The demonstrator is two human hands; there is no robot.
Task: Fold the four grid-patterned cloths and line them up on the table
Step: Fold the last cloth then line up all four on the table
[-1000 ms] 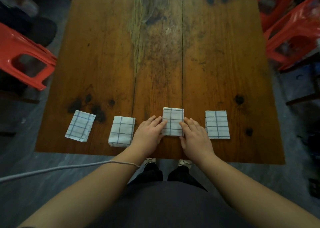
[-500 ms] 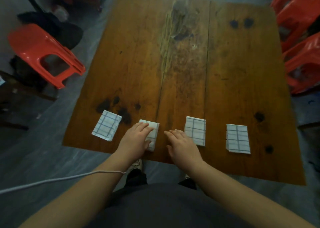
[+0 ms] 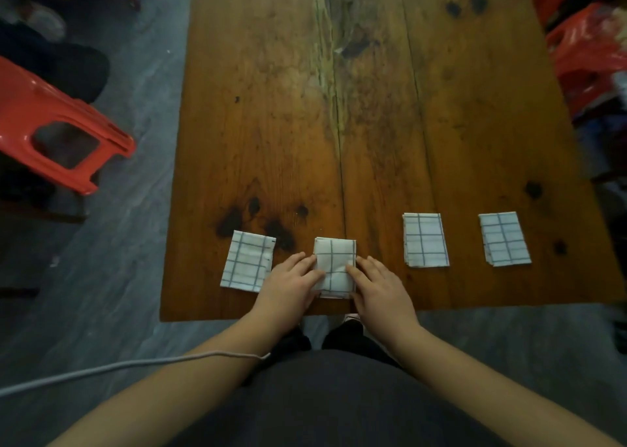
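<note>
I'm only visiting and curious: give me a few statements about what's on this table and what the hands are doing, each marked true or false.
1. Four folded grid-patterned cloths lie on the wooden table. True.
2. Both hands press the rightmost cloth. False: the left hand and right hand touch the second cloth from the left, one on each side.
3. The leftmost cloth lies slightly askew. True.
4. The cloths are stacked in one pile. False: they lie apart in a row near the table's near edge.
5. A red stool stands left of the table. True.
</note>
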